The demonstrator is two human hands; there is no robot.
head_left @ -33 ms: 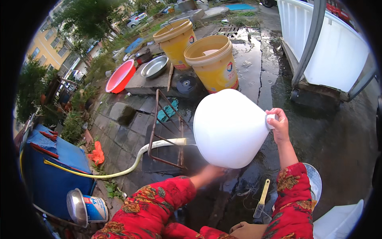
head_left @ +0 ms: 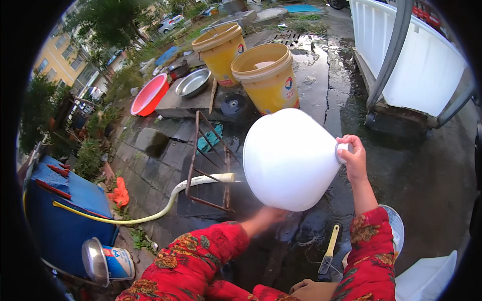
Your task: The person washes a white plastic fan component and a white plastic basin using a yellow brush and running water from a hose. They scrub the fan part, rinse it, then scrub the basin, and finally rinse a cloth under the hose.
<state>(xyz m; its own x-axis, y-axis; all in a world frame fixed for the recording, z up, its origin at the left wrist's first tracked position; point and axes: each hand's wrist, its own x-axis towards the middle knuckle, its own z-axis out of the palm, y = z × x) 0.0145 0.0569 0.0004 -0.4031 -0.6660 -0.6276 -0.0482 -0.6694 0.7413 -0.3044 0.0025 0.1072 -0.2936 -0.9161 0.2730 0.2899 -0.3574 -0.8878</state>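
Across the wet ground (head_left: pixel 411 170) beyond my right arm (head_left: pixel 369 246) stands a white plastic tub (head_left: pixel 422 70), with room to move between; straight ahead, the nearer yellow bucket (head_left: pixel 266 85) rises just past the white cone-shaped vessel (head_left: pixel 288 160) held up before me. Its long axis runs sideways, narrow neck to my right, broad end left, toward the rusty metal frame (head_left: pixel 193 159) and the cream hose (head_left: pixel 213 178), whose tip ends near that edge. My right hand (head_left: pixel 352 156) wraps its fingers round the neck; my left hand (head_left: pixel 268 216), blurred, is nearer the broad end, at its lower rim, gripping or not I cannot tell; the yellow-handled brush (head_left: pixel 330 248) lies left of my right arm
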